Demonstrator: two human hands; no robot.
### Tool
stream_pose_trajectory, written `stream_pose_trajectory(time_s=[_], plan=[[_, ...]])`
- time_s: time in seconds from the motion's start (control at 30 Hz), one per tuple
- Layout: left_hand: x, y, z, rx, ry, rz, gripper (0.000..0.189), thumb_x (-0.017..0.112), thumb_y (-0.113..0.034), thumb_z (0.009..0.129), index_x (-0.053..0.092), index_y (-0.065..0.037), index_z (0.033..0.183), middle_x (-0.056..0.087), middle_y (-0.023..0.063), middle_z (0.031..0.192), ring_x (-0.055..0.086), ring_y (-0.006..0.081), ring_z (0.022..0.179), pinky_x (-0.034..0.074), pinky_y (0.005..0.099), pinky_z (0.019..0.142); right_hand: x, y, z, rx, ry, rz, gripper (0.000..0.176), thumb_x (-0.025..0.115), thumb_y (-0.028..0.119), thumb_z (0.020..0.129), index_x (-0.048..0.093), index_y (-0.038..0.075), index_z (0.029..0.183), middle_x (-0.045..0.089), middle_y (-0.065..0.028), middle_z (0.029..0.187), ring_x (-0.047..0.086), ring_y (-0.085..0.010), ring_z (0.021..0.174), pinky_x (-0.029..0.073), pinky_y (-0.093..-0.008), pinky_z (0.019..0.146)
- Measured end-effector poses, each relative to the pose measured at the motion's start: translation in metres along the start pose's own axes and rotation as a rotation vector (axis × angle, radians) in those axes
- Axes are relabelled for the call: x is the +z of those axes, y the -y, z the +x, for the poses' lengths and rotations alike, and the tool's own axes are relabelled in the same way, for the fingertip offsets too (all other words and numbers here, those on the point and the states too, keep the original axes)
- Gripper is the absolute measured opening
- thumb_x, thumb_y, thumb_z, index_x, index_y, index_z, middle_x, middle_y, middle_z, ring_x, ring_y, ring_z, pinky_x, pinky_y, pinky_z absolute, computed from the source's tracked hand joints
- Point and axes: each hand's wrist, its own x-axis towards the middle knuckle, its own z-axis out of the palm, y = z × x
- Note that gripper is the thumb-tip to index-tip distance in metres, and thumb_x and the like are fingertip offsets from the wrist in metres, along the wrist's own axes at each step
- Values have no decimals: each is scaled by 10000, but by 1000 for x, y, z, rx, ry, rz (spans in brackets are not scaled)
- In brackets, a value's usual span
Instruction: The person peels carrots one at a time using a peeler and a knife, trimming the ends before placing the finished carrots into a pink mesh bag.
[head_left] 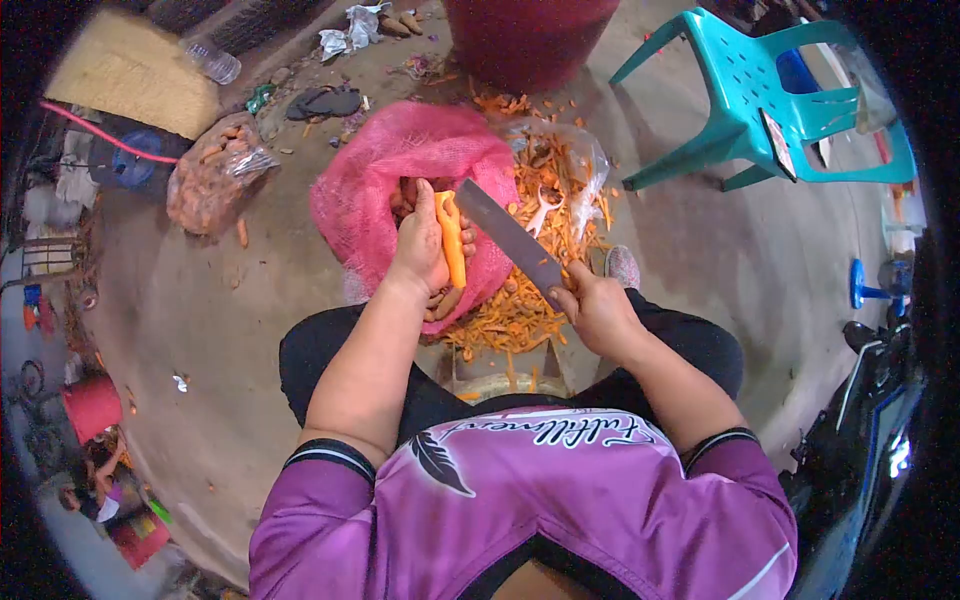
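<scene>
My left hand (428, 240) is closed around a peeled orange carrot (452, 245), held upright over the mouth of a pink mesh sack (365, 165). Unpeeled carrots (442, 302) show inside the sack, partly hidden by my hand and arm. In my right hand (592, 305) is a large knife (512, 238), gripped at its handle end. Its broad dark blade slants up to the left, the tip close to the carrot's upper part. A white peeler (543, 210) lies on the heap of orange peelings (520, 315) right of the sack, beyond the blade.
A red tub (530, 45) stands at the far side, with a teal plastic chair (745, 110) to its right. On the left sits a clear bag of carrots (218, 175) beside a yellowish block (135, 75). Clear plastic (590, 160) lies under some peelings. A person (105, 490) shows at lower left.
</scene>
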Motion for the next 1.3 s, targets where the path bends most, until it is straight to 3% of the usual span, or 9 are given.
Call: stream_pose_trajectory(time_s=[0.3,0.4,0.57,0.8,1.0,1.1,1.17,1.2,1.3], plan=[[-4,-2,-11,93,-44,174,453,333,-562,817,454,-126,792,409,1,642,417,116,525,370,244,450,5,6,-3,-92,33,-63,251,512,240,792,460,2,854,555,-236,688,547,-395,680,428,-459,602],[-4,1,-10,183,-98,215,433,303,-528,845,456,-128,782,419,-7,631,418,107,509,374,249,437,16,0,-1,-169,37,-15,264,522,235,786,464,-15,849,550,-236,663,548,-394,654,432,-453,583],[-27,11,10,442,-89,318,342,294,-422,890,412,-114,801,389,-12,671,394,90,594,360,231,539,31,0,4,-215,91,134,258,541,212,778,474,-28,844,549,-227,640,558,-373,616,440,-430,569],[-24,13,18,622,-136,188,282,285,-329,909,399,-99,793,375,-11,722,368,85,667,330,235,631,25,14,4,-52,301,407,249,509,221,816,478,-22,863,529,-117,561,547,-201,488,434,-322,448],[-22,10,15,812,-214,372,255,299,-295,905,407,-80,820,391,0,740,390,100,685,346,244,655,14,26,4,42,542,671,205,468,207,848,467,2,855,495,-36,549,465,-108,410,398,-246,392],[-10,7,11,816,-213,324,243,301,-272,902,430,-74,849,423,13,767,410,102,721,345,243,682,17,19,9,42,572,766,206,464,214,851,458,8,849,494,-51,547,467,-113,417,393,-248,395],[-5,-4,4,645,-206,407,252,322,-292,891,444,-75,859,450,18,767,440,106,688,370,242,645,21,10,13,49,456,724,263,493,240,827,495,-21,860,522,-86,569,502,-146,454,429,-295,444],[-7,-10,0,559,-203,447,257,333,-302,886,452,-76,864,463,20,767,455,109,671,383,241,626,24,-4,21,-159,263,357,299,527,263,795,512,-26,869,560,-150,610,558,-256,536,451,-369,537],[-19,-35,-8,93,-45,481,286,367,-350,864,468,-83,856,491,20,709,478,125,557,409,241,510,2,-3,22,-237,106,97,296,550,272,768,526,-7,864,577,-191,693,565,-351,647,442,-425,614]])
